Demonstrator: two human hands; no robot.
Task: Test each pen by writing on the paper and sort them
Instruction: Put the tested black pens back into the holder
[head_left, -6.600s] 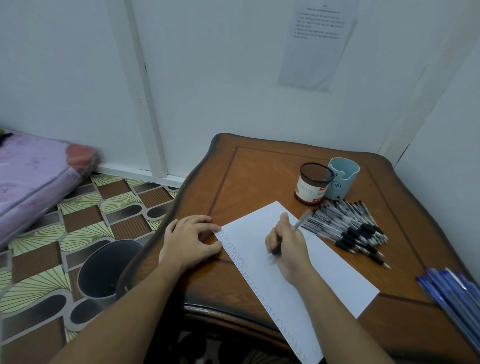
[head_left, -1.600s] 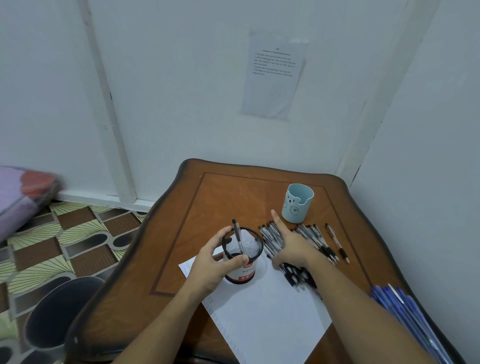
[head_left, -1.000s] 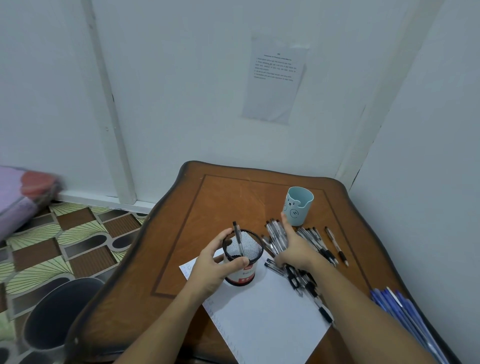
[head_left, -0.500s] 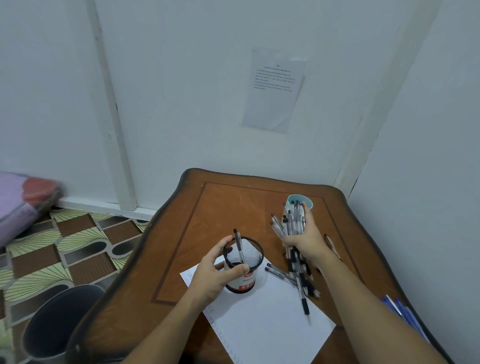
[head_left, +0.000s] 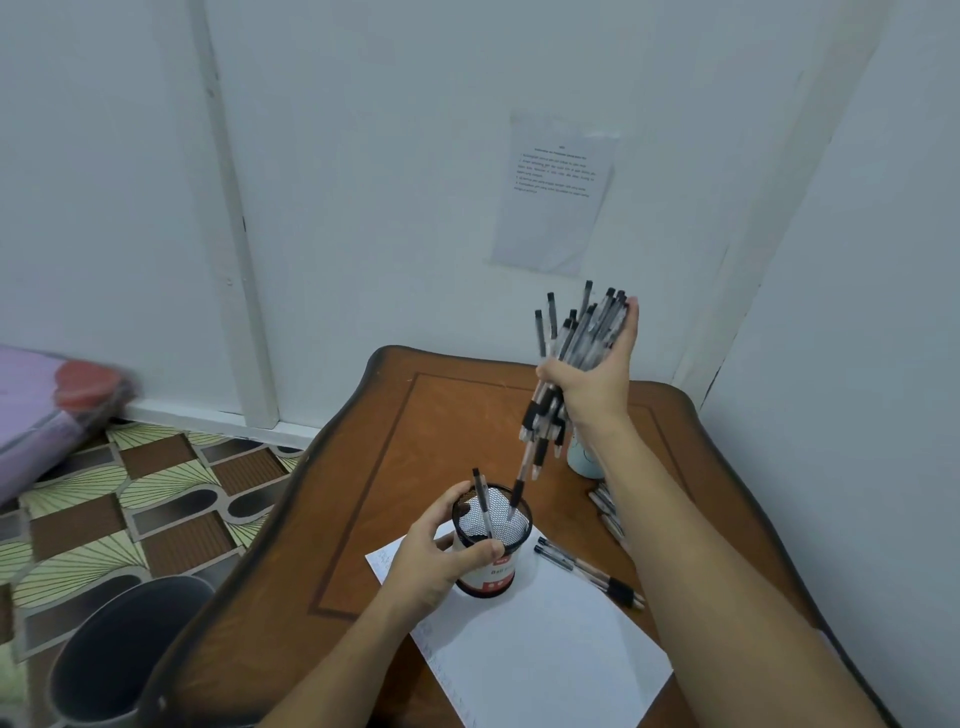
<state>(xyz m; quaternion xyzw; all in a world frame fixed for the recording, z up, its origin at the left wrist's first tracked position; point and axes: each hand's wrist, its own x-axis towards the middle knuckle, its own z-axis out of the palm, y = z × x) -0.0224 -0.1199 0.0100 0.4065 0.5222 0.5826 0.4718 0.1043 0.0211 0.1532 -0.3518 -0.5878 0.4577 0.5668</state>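
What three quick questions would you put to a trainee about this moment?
1. True or false: the right hand holds just one pen.
2. What does the left hand grip? A) the mesh cup B) the blue cup C) the bin
3. Fill in: the mesh cup stands on a corner of the ____.
Key: 1. False: it grips a bundle of pens. 2. A. 3. paper.
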